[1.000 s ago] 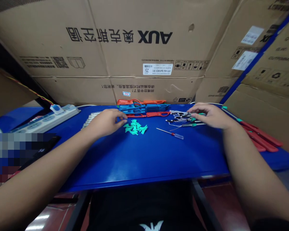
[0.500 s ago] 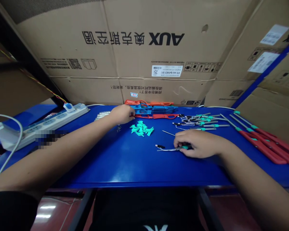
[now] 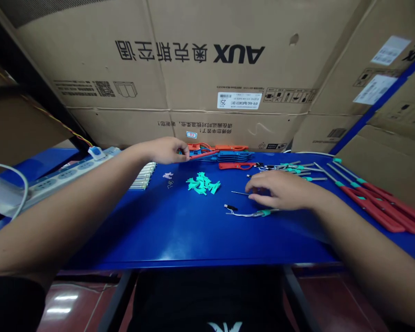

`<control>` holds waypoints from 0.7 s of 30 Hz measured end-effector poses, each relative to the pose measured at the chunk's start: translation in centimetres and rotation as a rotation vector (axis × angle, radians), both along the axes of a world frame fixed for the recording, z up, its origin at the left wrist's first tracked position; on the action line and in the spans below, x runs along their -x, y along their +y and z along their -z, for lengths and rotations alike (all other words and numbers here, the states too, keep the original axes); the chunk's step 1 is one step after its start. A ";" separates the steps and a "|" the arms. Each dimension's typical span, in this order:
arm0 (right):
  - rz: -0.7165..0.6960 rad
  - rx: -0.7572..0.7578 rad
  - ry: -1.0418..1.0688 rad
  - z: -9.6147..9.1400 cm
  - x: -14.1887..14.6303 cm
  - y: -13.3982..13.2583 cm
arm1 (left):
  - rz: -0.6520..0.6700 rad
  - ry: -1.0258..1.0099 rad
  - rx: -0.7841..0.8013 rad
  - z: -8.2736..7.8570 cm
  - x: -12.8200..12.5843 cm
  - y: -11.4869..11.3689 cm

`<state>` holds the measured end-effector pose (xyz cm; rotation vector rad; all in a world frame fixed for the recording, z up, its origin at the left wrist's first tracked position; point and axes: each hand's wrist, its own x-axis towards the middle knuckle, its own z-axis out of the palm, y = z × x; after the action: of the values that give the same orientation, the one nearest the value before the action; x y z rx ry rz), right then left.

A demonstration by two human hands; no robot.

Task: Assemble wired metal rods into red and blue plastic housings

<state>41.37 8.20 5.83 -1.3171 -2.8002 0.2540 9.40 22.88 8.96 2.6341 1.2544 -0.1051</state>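
My left hand (image 3: 166,150) is closed on a red plastic piece (image 3: 202,155), lifting it off the stack of red and blue plastic pieces (image 3: 228,157) at the back of the blue table (image 3: 180,230). My right hand (image 3: 280,190) rests palm down with fingers spread over a thin screwdriver (image 3: 239,193). Just in front of it lies a wired probe with a teal collar (image 3: 252,213). A small heap of teal plastic clips (image 3: 203,183) sits between my hands.
More wired probes (image 3: 290,171) lie behind my right hand. Red-handled tools (image 3: 373,203) lie at the right. A row of metal pins (image 3: 143,176) and a white power strip (image 3: 65,173) lie at the left. Cardboard boxes (image 3: 207,69) wall the back.
My right hand brought one wired probe from the pile toward me, set it down and let go. My left hand reached to the stack and took hold of a red piece.
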 end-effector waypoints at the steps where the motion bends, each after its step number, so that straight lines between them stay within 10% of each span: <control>1: 0.008 -0.019 -0.019 -0.3 0.4 0.2 | 0.016 -0.014 -0.014 0.0 0.0 -1.2; 9: -0.059 0.099 0.014 1.0 4.4 1.0 | 0.335 -0.088 -0.128 3.3 0.2 -12.0; 21: 0.090 0.360 0.366 1.5 3.5 0.2 | 0.415 -0.184 0.062 5.5 0.6 -9.7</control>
<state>37.84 8.40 4.32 -1.2896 -2.4541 0.9270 8.77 13.13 3.45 2.7352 0.6276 0.0311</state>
